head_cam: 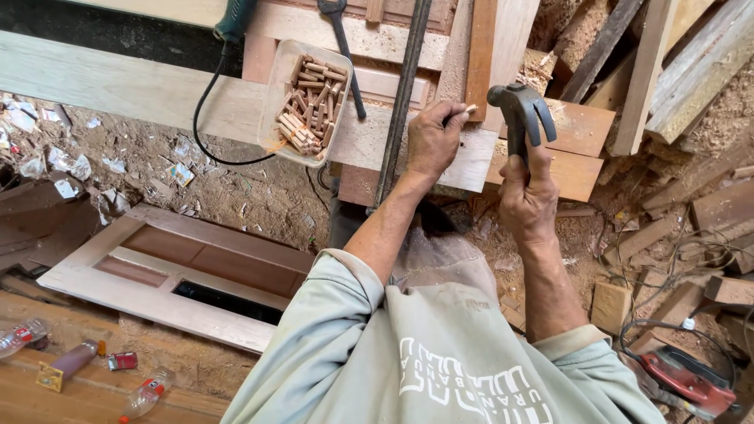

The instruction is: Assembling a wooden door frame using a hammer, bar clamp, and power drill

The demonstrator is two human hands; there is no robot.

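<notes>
Dowel (470, 108), pinched upright in the left hand (433, 141) at the pale board's (369, 141) twelve-o'clock edge, looks undriven, the right hand (528, 196) gripping the hammer (521, 114) raised at three o'clock, with a tray of pegs (308, 102) waiting at nine.

Left hand (431, 141) pinched at fingertips, right hand (528, 200) fisted, forearms extended.

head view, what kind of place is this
Probably a woodworking shop: sawdust-covered floor, unfinished panelled wooden door frame, clear plastic tub of small wooden dowels, and a grey claw hammer in the right hand.
</notes>
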